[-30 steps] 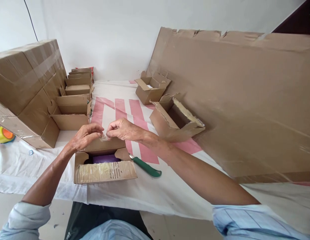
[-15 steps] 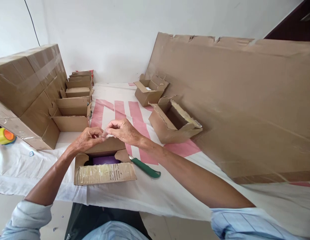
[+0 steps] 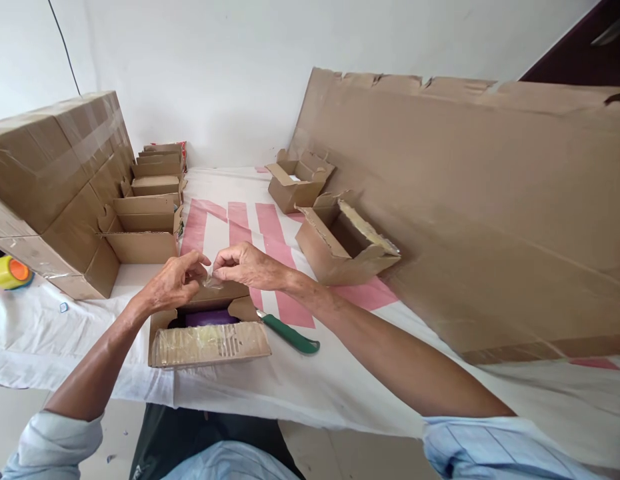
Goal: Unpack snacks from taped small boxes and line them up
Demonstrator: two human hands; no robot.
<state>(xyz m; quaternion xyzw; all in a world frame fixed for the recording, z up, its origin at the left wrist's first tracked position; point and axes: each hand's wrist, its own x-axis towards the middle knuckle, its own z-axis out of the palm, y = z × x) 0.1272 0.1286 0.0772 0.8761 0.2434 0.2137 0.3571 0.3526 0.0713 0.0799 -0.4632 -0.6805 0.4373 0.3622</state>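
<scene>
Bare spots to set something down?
Striped cloth between the row of open boxes and the open box pair; also before the stacked cartons, barring a small blue piece. Crowded: front box, knife beside it, left hand and right hand above.

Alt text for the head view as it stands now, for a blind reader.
A person's right hand pinches a clear scrap beside the left hand, at an open cardboard box holding something purple; a green-handled tool lies alongside, more open boxes beyond.
</scene>
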